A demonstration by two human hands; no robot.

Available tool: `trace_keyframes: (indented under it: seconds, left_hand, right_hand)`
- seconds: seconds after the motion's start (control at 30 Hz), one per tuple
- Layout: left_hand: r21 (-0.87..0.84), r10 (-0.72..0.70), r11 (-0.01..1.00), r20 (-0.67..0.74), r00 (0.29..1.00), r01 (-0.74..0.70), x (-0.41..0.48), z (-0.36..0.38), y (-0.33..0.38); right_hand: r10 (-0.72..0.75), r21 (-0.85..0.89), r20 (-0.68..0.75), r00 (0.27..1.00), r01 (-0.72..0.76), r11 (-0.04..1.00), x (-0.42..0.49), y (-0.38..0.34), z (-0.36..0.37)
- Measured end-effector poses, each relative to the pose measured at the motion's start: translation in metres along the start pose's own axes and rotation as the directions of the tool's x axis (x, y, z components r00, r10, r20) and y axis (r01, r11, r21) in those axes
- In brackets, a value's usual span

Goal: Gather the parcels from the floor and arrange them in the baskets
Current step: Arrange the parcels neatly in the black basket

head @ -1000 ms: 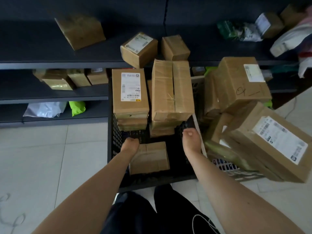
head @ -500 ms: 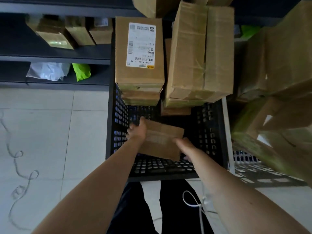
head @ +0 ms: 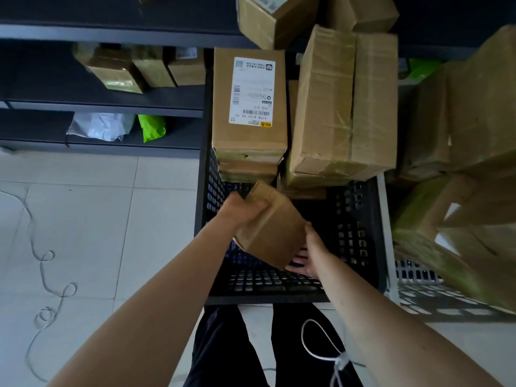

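Your left hand (head: 245, 208) grips the small parcel (head: 275, 233) at its top edge; right hand (head: 310, 256), flat-fingered, props the lower corner over the basket (head: 290, 298). Likely light, stiff.

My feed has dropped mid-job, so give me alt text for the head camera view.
Both hands hold a small cardboard parcel tilted above the near half of a black basket: the left hand grips its upper edge, the right hand supports its lower corner. Beyond it, stacked parcels fill the basket's far half, with dark shelves behind.
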State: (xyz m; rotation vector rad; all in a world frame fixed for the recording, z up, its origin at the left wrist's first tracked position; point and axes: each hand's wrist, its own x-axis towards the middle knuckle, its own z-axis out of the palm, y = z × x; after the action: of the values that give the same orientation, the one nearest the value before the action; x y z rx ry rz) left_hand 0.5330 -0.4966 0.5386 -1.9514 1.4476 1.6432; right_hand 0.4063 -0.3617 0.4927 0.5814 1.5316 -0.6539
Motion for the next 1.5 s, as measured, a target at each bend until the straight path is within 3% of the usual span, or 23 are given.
trace_keyframes:
  seconds: [0.13, 0.23, 0.33, 0.53, 0.9, 1.03, 1.1, 1.17, 1.23, 1.33, 1.5]
  left_hand:
    - [0.093, 0.139, 0.984, 0.163, 0.977, -0.155, -0.02, -0.006, -0.008]
    - [0.111, 0.243, 0.956, 0.222, 0.944, -0.272, -0.033, -0.003, -0.022]
    - [0.092, 0.299, 0.942, 0.196, 0.934, -0.322, -0.037, -0.005, -0.031]
    - [0.225, 0.407, 0.875, 0.136, 0.903, -0.428, -0.038, 0.003, -0.04]
    - [0.449, 0.399, 0.789, 0.143, 0.906, -0.419, -0.007, 0.04, -0.05]
    - [0.566, 0.246, 0.74, 0.274, 0.93, -0.363, -0.006, 0.046, -0.067]
    - [0.536, 0.247, 0.757, 0.296, 0.923, -0.374, -0.009, 0.043, -0.065]
    - [0.476, 0.221, 0.806, 0.309, 0.925, -0.351, -0.018, 0.041, -0.055]
    - [0.378, 0.196, 0.879, 0.27, 0.943, -0.291, -0.023, 0.038, -0.048]
    - [0.17, 0.225, 0.958, 0.053, 0.973, -0.231, -0.026, 0.023, -0.043]
    - [-0.069, 0.379, 0.907, -0.298, 0.876, -0.416, -0.048, -0.018, -0.006]
  right_hand:
    - [-0.015, 0.213, 0.153, 0.988, -0.018, 0.977, 0.005, -0.002, 0.007]
    - [-0.054, 0.224, 0.278, 0.959, -0.01, 0.975, 0.001, -0.005, 0.014]
    - [-0.049, 0.15, 0.23, 0.972, 0.014, 0.989, 0.01, 0.001, 0.016]
    - [-0.085, 0.015, 0.2, 0.976, 0.084, 0.996, 0.027, -0.002, 0.03]
    - [-0.124, -0.049, 0.248, 0.961, 0.14, 0.989, 0.061, -0.002, 0.043]
    - [-0.153, -0.293, 0.216, 0.964, 0.213, 0.932, 0.052, -0.006, 0.045]
    - [-0.208, -0.408, 0.181, 0.961, 0.266, 0.874, 0.052, -0.005, 0.048]
    - [-0.205, -0.409, 0.165, 0.965, 0.256, 0.876, 0.047, -0.005, 0.05]
    - [-0.218, -0.411, 0.151, 0.964, 0.261, 0.874, 0.032, -0.007, 0.051]
    - [-0.277, -0.445, 0.114, 0.954, 0.299, 0.844, 0.006, -0.015, 0.054]
    - [-0.402, -0.411, 0.09, 0.911, 0.402, 0.818, -0.035, -0.041, 0.064]
